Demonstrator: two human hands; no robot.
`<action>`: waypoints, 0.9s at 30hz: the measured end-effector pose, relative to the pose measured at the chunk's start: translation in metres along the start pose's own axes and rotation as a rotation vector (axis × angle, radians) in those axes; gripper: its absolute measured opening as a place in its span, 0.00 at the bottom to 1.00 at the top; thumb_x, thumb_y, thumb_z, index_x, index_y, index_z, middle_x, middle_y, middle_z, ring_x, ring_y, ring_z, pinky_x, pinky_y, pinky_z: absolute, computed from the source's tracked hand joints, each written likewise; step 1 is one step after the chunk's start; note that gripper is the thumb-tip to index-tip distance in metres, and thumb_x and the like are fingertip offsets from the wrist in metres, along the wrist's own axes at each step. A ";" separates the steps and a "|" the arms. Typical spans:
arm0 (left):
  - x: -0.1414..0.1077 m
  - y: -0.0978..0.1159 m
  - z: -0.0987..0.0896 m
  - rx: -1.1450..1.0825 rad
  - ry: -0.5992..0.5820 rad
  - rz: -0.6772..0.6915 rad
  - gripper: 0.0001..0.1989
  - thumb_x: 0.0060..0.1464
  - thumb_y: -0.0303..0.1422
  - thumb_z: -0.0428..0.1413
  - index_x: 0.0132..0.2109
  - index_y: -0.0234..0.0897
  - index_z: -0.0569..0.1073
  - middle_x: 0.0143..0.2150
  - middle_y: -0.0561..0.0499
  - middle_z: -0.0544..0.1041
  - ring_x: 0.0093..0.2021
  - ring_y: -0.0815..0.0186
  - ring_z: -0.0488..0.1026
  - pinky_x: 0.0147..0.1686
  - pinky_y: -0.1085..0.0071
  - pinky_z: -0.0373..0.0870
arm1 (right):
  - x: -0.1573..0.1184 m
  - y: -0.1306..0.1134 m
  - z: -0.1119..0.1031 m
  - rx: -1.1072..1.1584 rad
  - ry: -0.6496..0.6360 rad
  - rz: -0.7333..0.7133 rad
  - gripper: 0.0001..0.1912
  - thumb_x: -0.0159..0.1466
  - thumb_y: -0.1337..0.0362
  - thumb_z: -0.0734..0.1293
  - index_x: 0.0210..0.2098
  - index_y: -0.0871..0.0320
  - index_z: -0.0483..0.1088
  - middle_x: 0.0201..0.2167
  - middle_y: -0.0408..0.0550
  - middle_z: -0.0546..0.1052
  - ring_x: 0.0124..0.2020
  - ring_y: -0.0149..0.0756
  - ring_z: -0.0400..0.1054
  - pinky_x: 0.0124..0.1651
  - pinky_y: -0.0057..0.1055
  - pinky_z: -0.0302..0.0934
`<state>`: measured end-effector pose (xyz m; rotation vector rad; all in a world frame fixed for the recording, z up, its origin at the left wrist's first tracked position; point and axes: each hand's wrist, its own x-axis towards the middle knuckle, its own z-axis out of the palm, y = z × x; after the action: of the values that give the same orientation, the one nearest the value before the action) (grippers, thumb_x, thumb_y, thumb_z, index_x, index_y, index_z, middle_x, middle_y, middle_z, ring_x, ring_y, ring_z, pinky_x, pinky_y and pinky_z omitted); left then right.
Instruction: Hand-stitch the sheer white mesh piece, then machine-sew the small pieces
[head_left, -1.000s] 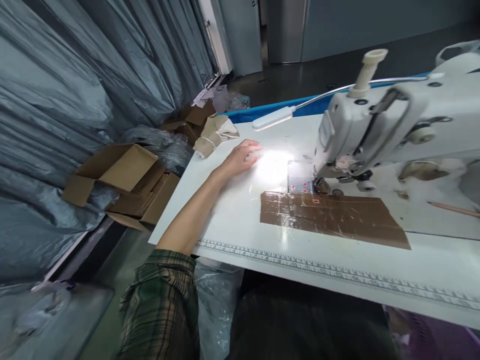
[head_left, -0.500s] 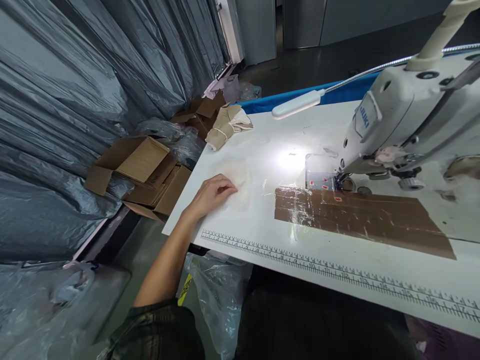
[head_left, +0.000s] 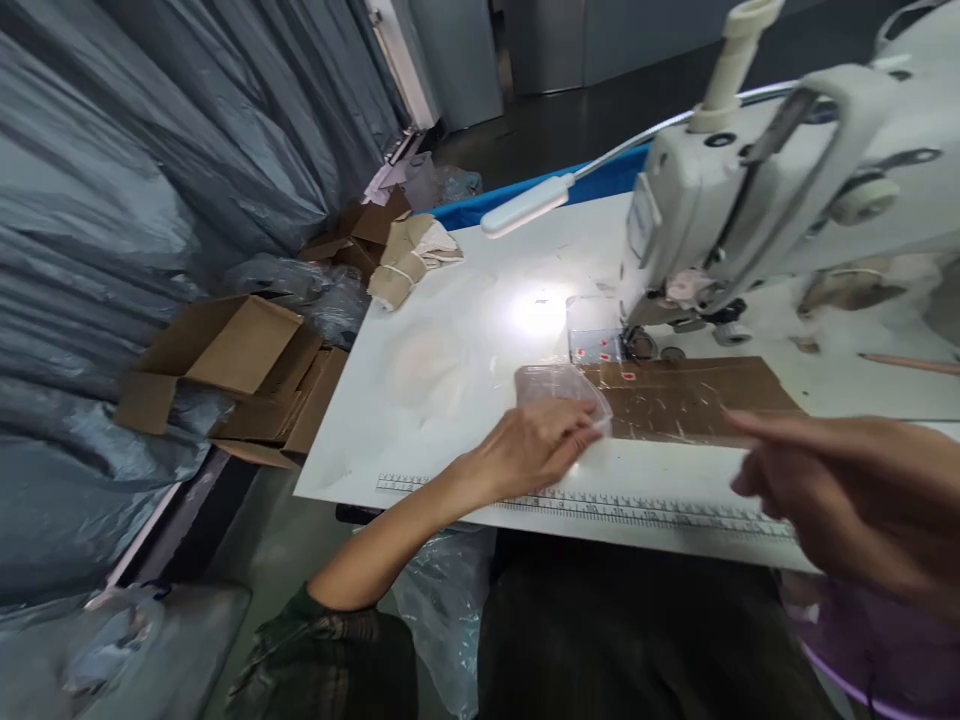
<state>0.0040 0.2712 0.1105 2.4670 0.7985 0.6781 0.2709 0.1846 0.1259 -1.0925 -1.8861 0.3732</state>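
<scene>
My left hand [head_left: 536, 445] is closed on the edge of a clear plastic container [head_left: 559, 385], over the left end of the brown taped strip [head_left: 690, 395]. My right hand [head_left: 817, 490] is at the right, blurred, above the table's front part. Its index finger points left and the other fingers are curled; whether it holds anything is too blurred to tell. Beyond the strip stands the white sewing machine [head_left: 675, 210], its needle area beside a clear plate with red marks [head_left: 592, 345].
A lamp [head_left: 525, 205] lights the white table [head_left: 450, 420]. A tied cloth bundle [head_left: 409, 265] lies at the back left corner. Cardboard boxes [head_left: 232, 350] stand left of the table. A printed ruler [head_left: 637, 512] runs along the front edge, and a pencil [head_left: 907, 364] lies at the right.
My left hand has moved right from the table's left part and now grips the clear container. My right hand has come into view. The view has shifted to the right.
</scene>
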 end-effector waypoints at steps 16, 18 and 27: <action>0.060 -0.052 -0.013 0.146 -0.068 -0.100 0.07 0.59 0.37 0.58 0.37 0.39 0.77 0.41 0.48 0.75 0.42 0.61 0.73 0.42 0.62 0.70 | 0.054 0.050 0.049 -0.057 -0.305 0.155 0.24 0.64 0.56 0.67 0.56 0.61 0.69 0.44 0.57 0.76 0.42 0.45 0.72 0.45 0.41 0.68; 0.061 -0.056 -0.021 -0.018 -0.010 -0.119 0.07 0.57 0.37 0.59 0.35 0.38 0.76 0.45 0.46 0.77 0.45 0.60 0.74 0.44 0.63 0.71 | 0.068 0.049 0.062 -0.080 -0.345 0.184 0.29 0.62 0.54 0.69 0.58 0.62 0.67 0.46 0.59 0.75 0.43 0.47 0.70 0.45 0.43 0.67; 0.065 -0.097 -0.064 -0.304 0.515 -0.310 0.06 0.52 0.34 0.62 0.36 0.38 0.76 0.38 0.49 0.80 0.39 0.65 0.77 0.40 0.69 0.73 | 0.153 0.046 0.148 0.208 0.006 0.476 0.07 0.65 0.64 0.58 0.41 0.56 0.64 0.36 0.50 0.77 0.36 0.41 0.72 0.40 0.36 0.64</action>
<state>-0.0262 0.3996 0.1261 1.8596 1.1370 1.2318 0.1434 0.3592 0.0996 -1.3885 -1.5263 0.8127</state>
